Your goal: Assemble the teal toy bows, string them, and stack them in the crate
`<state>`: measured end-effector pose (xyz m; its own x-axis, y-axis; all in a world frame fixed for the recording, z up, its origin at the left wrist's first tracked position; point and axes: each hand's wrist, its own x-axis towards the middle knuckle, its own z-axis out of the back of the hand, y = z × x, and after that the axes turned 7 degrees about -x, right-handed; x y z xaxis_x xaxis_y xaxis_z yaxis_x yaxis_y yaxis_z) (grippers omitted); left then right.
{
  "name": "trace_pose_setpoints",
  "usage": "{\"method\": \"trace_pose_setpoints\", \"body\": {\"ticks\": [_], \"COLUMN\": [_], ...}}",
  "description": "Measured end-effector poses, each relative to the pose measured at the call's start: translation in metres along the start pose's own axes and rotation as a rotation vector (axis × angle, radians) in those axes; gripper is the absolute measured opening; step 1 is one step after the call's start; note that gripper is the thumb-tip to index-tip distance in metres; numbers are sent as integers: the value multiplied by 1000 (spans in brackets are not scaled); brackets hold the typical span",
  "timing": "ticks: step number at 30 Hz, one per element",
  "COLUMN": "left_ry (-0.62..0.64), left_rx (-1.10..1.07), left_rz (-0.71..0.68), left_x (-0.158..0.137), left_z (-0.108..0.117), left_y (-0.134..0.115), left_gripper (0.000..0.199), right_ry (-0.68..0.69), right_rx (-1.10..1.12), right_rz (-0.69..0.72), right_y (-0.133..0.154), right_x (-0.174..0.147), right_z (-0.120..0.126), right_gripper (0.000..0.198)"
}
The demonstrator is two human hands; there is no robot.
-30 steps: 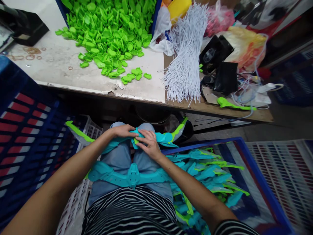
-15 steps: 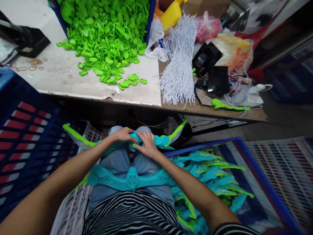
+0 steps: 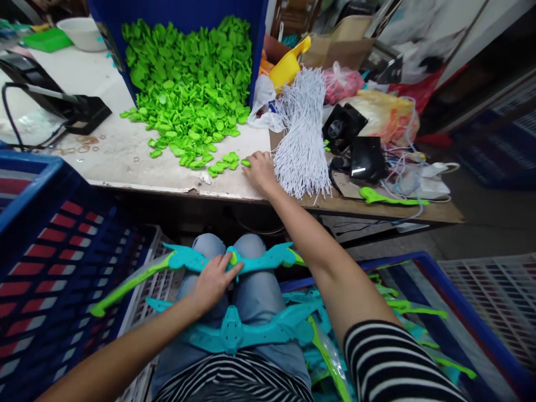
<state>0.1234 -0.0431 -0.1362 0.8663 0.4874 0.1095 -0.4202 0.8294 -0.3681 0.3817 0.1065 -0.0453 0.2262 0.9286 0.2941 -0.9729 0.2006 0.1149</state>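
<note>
Across my knees lies a turquoise toy bow [image 3: 263, 261] with lime-green limbs and a small green piece at its centre. My left hand [image 3: 214, 279] is closed on the middle of this bow, thumb and fingers around the grip. A second turquoise toy bow [image 3: 268, 333] rests on my lap, nearer my body, with no hand on it. Out on the table, my right hand [image 3: 260, 170] pinches a small green plastic piece [image 3: 245, 162] at its fingertips. Left of that hand spreads a heap of similar green pieces [image 3: 196, 134], spilling from a blue bin [image 3: 176, 15].
White strings [image 3: 304, 139] lie right of my right hand, with black devices [image 3: 367, 161] and cables beyond. A blue crate [image 3: 50, 268] stands at my left. At my right, a blue-rimmed crate [image 3: 452, 290] holds several bows. The table edge [image 3: 167, 190] runs before my knees.
My right hand has left the bow and reached forward to the small green piece on the table. My left hand stays on the bow, which has tilted. The view has shifted upward.
</note>
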Motion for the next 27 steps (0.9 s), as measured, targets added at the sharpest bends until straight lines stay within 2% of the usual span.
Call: {"method": "trace_pose_setpoints", "body": {"ticks": [2, 4, 6, 9, 11, 13, 16, 18, 20, 22, 25, 27], "left_ry": [-95, -88, 62, 382, 519, 554, 487, 422, 388, 402, 464, 502], "left_rx": [-54, -153, -282, -446, -532, -615, -748, -841, -948, -1070, -1230, -1318], "left_rz": [19, 98, 241, 466, 539, 573, 604, 615, 632, 657, 706, 762], "left_x": [-21, -41, -54, -59, -55, -49, -44, -40, -36, -30, -25, -24], "left_z": [-8, -11, -10, -5, -3, -2, -3, -4, -2, 0, 4, 7], "left_y": [-8, -18, -27, -38, -41, -40, -32, -26, -20, -15, -10, -7], "left_gripper": [35, 32, 36, 43, 41, 37, 35, 35, 38, 42, 48, 51], "right_ry": [33, 45, 109, 265, 290, 245, 120, 67, 84, 120, 68, 47], "right_rx": [-41, 1, 132, 355, 338, 196, 61, 83, 127, 167, 309, 472], "right_rz": [-22, -90, -214, -396, -443, -402, -226, -34, 126, 166, 170, 274], "right_y": [2, 2, 0, -6, -10, -12, -15, -19, -24, -26, -18, -4], "right_x": [17, 22, 19, 9, 1, -7, -16, -17, -17, -21, -56, -107], "right_z": [-6, -7, -3, 8, 15, 19, 17, 11, 5, 1, 4, 11], "right_gripper": [25, 24, 21, 15, 12, 10, 12, 14, 15, 14, 18, 23]}}
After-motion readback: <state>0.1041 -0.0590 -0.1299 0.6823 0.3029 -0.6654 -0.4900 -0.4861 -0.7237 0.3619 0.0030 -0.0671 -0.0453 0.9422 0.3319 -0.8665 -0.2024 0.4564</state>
